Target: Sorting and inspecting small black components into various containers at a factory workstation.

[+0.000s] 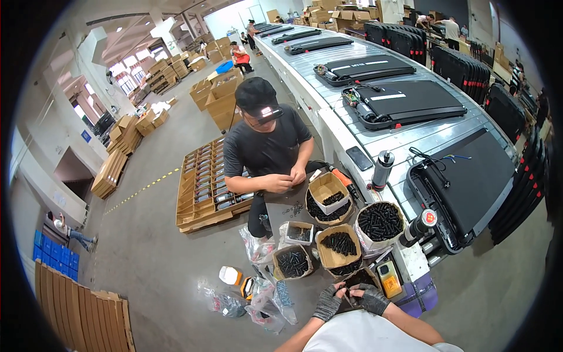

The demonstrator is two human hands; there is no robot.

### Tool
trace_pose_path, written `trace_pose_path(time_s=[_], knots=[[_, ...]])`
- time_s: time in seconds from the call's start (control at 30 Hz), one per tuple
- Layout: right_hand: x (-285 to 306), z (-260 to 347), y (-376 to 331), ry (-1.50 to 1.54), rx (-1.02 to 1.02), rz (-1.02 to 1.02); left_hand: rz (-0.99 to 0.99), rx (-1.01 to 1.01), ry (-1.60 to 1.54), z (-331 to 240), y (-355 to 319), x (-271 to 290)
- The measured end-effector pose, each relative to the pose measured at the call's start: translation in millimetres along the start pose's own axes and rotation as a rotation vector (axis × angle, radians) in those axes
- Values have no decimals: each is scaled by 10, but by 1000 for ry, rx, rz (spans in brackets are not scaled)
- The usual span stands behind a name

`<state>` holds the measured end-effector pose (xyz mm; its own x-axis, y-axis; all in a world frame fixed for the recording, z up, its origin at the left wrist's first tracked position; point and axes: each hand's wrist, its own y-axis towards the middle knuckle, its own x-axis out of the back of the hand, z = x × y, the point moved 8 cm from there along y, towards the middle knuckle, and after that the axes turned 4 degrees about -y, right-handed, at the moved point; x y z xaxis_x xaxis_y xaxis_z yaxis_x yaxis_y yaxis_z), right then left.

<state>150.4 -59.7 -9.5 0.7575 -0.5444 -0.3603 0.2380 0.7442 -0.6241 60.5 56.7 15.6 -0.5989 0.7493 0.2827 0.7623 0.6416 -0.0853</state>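
Note:
My left hand point(327, 301) and my right hand point(372, 298) wear dark fingerless gloves and meet close to my chest, at the near edge of a small dark work table point(280, 206). Both hands close around a small black part point(350, 296) held between them; its shape is too small to tell. Just beyond my fingers stand open cardboard boxes point(336, 243) and a round tub point(380, 222) filled with several small black parts. Across the table a co-worker in a dark shirt and cap point(265, 141) handles small pieces with both hands.
A long metal conveyor point(375, 126) carries black flat machines point(404, 102) on my right. A black bottle point(382, 169), a phone point(358, 158) and an orange power tool point(343, 178) lie by it. Plastic bags point(258, 296) litter the floor; a wooden pallet point(205, 188) and stacked cartons stand behind.

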Motion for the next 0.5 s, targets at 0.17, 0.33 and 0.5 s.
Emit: trace_pose_path(time_s=[0.17,0.33,0.5], knots=[[131,156,-39,-402,137,-90,-43,-133,122,-99,40,145],[56,184,-81,-345,173,-61,103,-182,141,16,30,-103],[120,170,-15,-554,219,-104,136,7,47,180,-56,-257]])
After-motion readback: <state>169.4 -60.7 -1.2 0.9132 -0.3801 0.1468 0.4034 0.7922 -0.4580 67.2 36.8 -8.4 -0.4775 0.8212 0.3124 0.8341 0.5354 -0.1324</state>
